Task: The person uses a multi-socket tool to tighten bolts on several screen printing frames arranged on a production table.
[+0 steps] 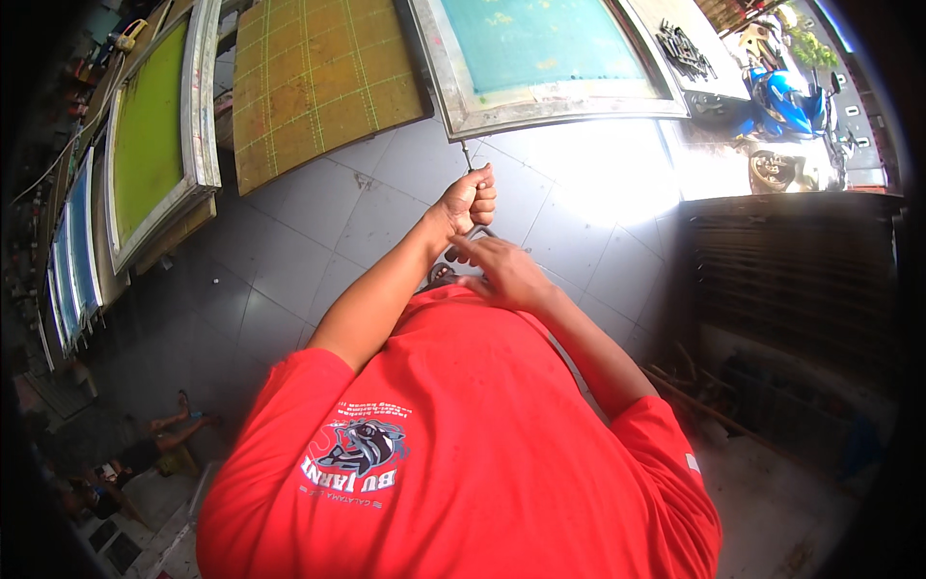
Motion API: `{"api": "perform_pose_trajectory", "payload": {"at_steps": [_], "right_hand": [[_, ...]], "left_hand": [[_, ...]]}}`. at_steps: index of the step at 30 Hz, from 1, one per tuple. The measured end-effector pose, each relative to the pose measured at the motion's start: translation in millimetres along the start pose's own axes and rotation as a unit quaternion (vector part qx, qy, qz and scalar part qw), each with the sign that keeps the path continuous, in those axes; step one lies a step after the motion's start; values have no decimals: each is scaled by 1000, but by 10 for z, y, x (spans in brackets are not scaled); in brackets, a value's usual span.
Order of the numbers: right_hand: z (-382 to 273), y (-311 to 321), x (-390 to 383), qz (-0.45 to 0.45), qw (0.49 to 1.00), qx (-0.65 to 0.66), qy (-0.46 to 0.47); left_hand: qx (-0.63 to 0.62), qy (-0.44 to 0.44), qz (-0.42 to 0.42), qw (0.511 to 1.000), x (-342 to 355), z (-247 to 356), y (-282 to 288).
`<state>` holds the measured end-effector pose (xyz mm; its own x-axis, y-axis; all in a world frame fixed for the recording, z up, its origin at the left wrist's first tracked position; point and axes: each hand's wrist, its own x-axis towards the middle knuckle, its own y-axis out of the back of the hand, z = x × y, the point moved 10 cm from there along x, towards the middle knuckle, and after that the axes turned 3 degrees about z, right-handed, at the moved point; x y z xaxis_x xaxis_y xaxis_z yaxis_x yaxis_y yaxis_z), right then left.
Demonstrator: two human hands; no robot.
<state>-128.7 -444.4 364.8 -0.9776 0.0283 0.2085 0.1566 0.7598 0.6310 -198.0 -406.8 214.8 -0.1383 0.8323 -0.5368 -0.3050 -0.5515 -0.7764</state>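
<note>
My left hand [470,201] is closed in a fist around a thin metal rod [467,154]. Above the fist, the rod's upper end reaches the near edge of a framed printing screen [550,43] with a teal mesh. Below the fist a bent grey part [479,231] shows, apparently of the same rod. My right hand [506,272] is just below it, close to my left wrist. Its fingers are apart and slightly curved, and their tips overlap the bent part. Whether they touch it I cannot tell.
A brown board with yellow grid lines [328,87] and a green framed screen [149,135] lie to the left. Grey tiles [289,241] cover the floor. A blue motorcycle [786,101] stands far right, above a dark slatted panel [791,280]. Another person [135,458] is at lower left.
</note>
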Motion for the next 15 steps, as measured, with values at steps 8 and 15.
{"api": "perform_pose_trajectory", "payload": {"at_steps": [8,15], "right_hand": [[1560,-875,-862,-4,585,694,-421],[1639,66,-630,51,880,237,-408]], "left_hand": [[-36,-23,-75,996,47,-13,-56],[39,-27,138,989,-264,59,68]]}}
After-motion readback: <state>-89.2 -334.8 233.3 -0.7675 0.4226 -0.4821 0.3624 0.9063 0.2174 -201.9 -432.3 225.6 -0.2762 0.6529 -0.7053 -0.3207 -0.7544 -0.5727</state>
